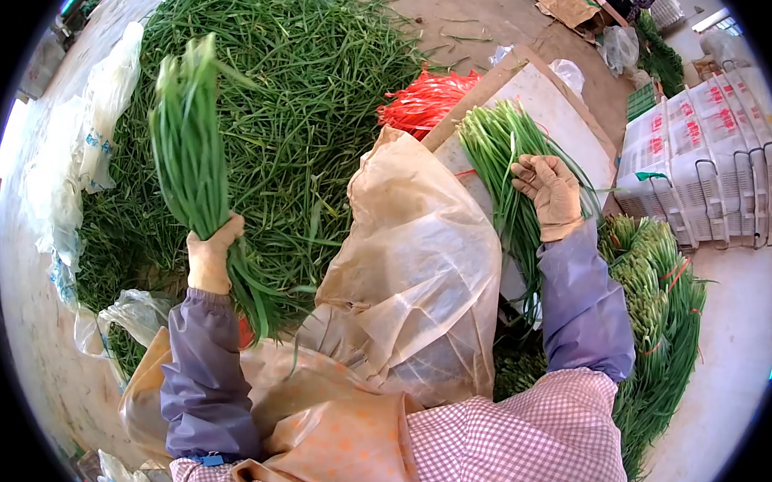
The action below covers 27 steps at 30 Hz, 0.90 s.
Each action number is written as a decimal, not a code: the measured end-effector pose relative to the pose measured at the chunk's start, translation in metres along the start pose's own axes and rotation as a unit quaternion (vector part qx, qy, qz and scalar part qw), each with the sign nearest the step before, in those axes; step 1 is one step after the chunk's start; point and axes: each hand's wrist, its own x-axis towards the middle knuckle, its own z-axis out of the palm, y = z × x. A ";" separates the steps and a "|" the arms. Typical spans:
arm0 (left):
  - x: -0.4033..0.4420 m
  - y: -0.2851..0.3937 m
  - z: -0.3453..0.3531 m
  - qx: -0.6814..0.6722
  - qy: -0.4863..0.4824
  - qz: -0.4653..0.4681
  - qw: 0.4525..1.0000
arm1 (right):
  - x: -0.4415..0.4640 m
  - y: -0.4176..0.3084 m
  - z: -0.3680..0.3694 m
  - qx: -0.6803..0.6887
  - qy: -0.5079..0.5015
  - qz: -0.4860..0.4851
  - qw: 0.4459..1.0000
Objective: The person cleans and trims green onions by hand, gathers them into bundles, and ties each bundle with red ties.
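My gloved left hand (213,252) is wrapped around a bunch of garlic chives (186,146), raised at the left with its pale ends up and its leaves trailing below the fist. A second bunch of garlic chives (493,147) lies across the white board (530,88). Over that bunch is my gloved right hand (546,195), its fingers curled closed at the stalks. Whatever is pinched between those fingertips is too small to make out. A brownish plastic sheet (419,268) covers my lap between both arms.
Loose greens form a big heap (297,99) at the far left. Red ties (422,100) lie beside the board. Tied bunches (658,313) are stacked at my right, near white plastic crates (708,160). Clear plastic bags (79,159) edge the heap.
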 end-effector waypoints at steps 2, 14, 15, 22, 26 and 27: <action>-0.006 0.009 0.018 0.042 -0.071 0.034 0.996 | -0.003 0.006 -0.004 0.013 0.003 -0.025 1.000; -0.054 0.089 0.153 0.025 -0.272 -0.036 0.961 | -0.005 0.039 -0.023 0.214 -0.126 -0.115 0.962; -0.053 0.088 0.159 0.027 -0.285 -0.035 0.958 | -0.006 0.036 -0.025 0.222 -0.105 -0.100 0.964; -0.058 0.091 0.140 0.039 -0.238 -0.039 0.970 | -0.030 -0.031 0.032 0.017 0.059 -0.119 0.991; -0.064 0.105 0.098 0.057 -0.142 -0.017 0.988 | -0.054 -0.068 0.074 -0.154 -0.242 -0.198 0.937; -0.067 0.108 0.086 0.061 -0.123 0.011 0.990 | -0.054 -0.071 0.076 -0.226 -0.243 -0.211 0.920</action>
